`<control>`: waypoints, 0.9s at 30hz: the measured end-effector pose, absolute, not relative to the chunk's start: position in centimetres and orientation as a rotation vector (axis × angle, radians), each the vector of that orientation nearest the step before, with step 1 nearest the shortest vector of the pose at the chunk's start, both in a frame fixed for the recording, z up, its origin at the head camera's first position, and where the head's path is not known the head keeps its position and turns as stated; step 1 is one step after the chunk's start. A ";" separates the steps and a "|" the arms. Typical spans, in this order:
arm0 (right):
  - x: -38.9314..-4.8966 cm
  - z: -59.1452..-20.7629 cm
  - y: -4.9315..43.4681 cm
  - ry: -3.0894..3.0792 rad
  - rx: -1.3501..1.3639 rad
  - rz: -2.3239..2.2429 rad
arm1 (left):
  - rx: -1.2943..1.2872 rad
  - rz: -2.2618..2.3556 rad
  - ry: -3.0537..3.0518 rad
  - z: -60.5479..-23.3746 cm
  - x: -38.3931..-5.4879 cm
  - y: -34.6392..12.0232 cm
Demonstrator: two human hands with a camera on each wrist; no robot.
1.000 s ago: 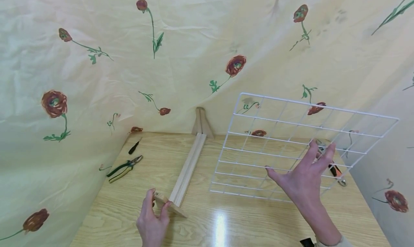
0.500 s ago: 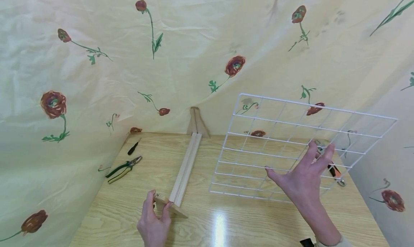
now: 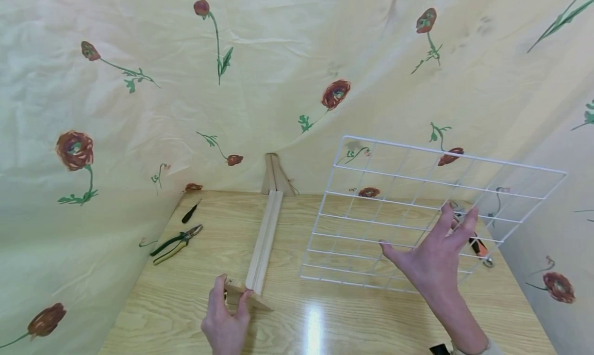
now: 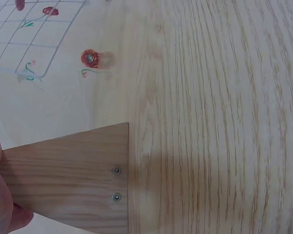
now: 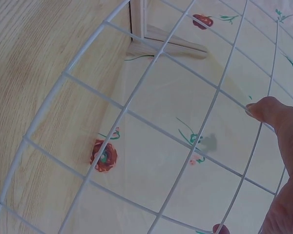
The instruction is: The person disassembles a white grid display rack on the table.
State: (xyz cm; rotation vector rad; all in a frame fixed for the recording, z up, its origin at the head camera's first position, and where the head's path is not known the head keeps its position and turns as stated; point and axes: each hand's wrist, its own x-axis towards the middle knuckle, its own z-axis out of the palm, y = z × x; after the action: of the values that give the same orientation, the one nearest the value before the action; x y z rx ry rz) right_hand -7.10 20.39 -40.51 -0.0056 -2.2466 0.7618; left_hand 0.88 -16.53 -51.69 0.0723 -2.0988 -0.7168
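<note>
My left hand point(image 3: 226, 324) grips the near trapezoid end piece of a wooden stand point(image 3: 264, 241). A long grooved bar joins it to a matching end piece point(image 3: 277, 177) at the back of the table. In the left wrist view the near end piece point(image 4: 68, 178) stands on the tabletop and shows two screws near its lower edge. My right hand point(image 3: 436, 262) holds a white wire grid panel point(image 3: 455, 155), tilted up on the right, with fingers and thumb at its wires. Through the mesh of the grid point(image 5: 63, 74), the right wrist view shows part of the stand.
Pliers point(image 3: 174, 246) and a small black screwdriver point(image 3: 190, 212) lie on the left of the wooden table point(image 3: 153, 313). A tool with an orange and black handle point(image 3: 479, 247) lies at right, partly behind the grid. Flowered cloth point(image 3: 274, 107) hangs around the back and sides.
The stand's far end has swung left, while its near end and my left hand have shifted slightly right. The grid and my right hand have barely moved.
</note>
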 end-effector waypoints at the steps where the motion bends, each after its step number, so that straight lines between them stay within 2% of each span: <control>1: -7.1 -40.5 20.3 -2.249 -0.009 0.768 | 0.071 -0.725 -2.100 -51.7 0.9 -16.5; 27: -7.8 -40.4 20.2 -2.656 -0.093 0.749 | 0.032 -0.707 -1.971 -52.2 0.2 -14.7</control>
State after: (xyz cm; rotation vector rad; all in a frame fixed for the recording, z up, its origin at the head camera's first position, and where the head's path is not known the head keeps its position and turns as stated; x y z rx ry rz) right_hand -7.84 20.19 -40.45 -0.0929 -2.6562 0.7492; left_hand 0.18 -14.67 -52.18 0.0325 -1.9711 -0.7073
